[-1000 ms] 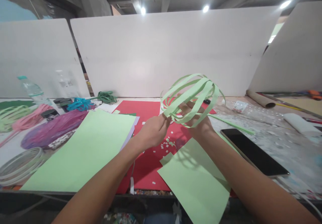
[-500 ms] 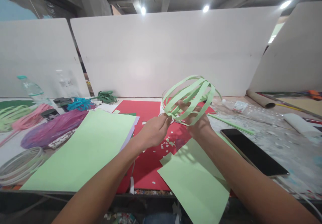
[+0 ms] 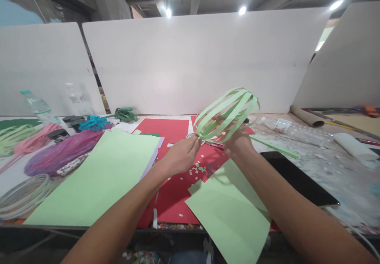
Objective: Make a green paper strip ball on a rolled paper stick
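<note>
A cage-like ball of curved light green paper strips (image 3: 237,101) is held up over the red sheets. My left hand (image 3: 185,153) pinches the gathered near-left end of the strips between thumb and fingers. On the right, my right hand (image 3: 237,135) has its curled fingers around the strips, partly hidden behind them. Below lies a red sheet (image 3: 178,200) scattered with small pale paper scraps (image 3: 197,169). Scissors (image 3: 215,145) and a white ring of tape or wire (image 3: 191,136) rest just under the ball, partly covered by it.
Light green sheets (image 3: 97,177) lie at the left, with another green sheet (image 3: 231,208) overhanging the front edge. To the right are a phone (image 3: 299,179), a thin green stick (image 3: 276,147), a plastic bottle (image 3: 282,125) and a cardboard tube (image 3: 308,117). A white board (image 3: 190,62) stands behind.
The strip ball has turned and its far end has shifted slightly right. My right hand has moved a little right and outward, uncovering the scissors. My left hand keeps its pinch.
</note>
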`<state>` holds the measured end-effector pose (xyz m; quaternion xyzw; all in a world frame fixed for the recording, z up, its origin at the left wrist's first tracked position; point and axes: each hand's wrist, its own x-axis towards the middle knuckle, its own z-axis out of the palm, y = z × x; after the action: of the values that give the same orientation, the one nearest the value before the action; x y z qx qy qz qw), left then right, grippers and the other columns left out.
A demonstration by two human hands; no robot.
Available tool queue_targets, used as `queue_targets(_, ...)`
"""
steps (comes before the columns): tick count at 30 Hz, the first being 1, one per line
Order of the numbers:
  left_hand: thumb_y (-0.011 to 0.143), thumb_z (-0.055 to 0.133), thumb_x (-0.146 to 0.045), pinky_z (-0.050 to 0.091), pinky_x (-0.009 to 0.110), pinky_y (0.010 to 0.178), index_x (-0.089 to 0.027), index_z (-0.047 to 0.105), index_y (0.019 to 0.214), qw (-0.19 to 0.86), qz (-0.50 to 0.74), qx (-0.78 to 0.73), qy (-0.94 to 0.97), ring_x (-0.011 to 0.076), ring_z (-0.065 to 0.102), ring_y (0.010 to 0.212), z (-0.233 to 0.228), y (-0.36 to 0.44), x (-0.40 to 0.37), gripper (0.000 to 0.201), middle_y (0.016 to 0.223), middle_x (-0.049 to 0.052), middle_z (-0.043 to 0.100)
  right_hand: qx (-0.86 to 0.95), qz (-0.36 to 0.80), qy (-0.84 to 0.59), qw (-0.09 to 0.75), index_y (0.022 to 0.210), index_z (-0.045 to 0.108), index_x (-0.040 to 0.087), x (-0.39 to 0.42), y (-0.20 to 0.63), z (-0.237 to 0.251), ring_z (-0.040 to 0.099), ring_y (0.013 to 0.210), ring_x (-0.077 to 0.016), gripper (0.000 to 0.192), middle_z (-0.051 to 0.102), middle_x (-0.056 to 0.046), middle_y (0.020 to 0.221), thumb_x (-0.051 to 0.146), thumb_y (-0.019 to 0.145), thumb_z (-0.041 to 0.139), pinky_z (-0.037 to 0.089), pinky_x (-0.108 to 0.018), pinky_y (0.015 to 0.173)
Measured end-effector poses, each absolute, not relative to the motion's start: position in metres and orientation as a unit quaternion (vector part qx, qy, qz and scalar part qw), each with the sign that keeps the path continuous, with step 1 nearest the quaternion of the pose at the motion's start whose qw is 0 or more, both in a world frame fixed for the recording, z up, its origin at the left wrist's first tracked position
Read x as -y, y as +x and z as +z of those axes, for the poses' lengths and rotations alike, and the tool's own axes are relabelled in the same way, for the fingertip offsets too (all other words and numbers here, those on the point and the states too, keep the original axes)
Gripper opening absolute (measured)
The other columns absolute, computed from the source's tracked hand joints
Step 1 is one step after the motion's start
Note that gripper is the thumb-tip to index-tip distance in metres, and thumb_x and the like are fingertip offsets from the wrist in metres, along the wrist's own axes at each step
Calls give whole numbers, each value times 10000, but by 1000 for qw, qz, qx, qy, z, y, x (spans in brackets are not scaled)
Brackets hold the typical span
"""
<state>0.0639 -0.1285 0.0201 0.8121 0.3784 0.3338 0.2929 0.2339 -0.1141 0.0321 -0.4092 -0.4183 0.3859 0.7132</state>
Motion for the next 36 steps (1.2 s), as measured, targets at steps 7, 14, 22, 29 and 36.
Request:
queue_targets(7,981,338,-477,235,273,550,-230,407,726,309,325,-377,810,179,388,575,21,63,129,362,647,-9,433,401,391,-393,729,851,639,256,110,238,25,670,953,-284,252,721,-53,860,352,622,681,532,-354,661)
queue_targets(14,986,292,-500,282,279,573,-227,428,770,300,304,-382,820,184,429,602,21,62,129,373,669,-2,450,393,379,-391,740,766,609,240,106,240,23,682,805,-240,191,703,-21,773,294,598,681,510,-300,544)
queue_targets(22,1001,182,-502,362,312,666,-223,475,922,265,218,-419,841,199,504,718,24,60,130,412,781,16,514,311,393,-374,781,669,577,224,100,243,28,662,674,-183,172,674,28,645,169,552,691,513,-259,511)
queue_targets(29,996,208,-495,378,333,713,-206,537,1162,286,217,-421,833,225,513,759,25,60,130,467,819,51,535,298,414,-402,761,654,549,210,99,249,30,607,581,-145,198,624,40,604,132,553,701,478,-240,451)
queue_targets(36,992,226,-505,356,317,654,-215,559,1093,286,241,-406,834,215,499,692,22,59,128,453,759,36,525,303,412,-394,764,738,583,220,101,246,33,651,699,-177,184,663,25,681,169,589,679,534,-286,550)
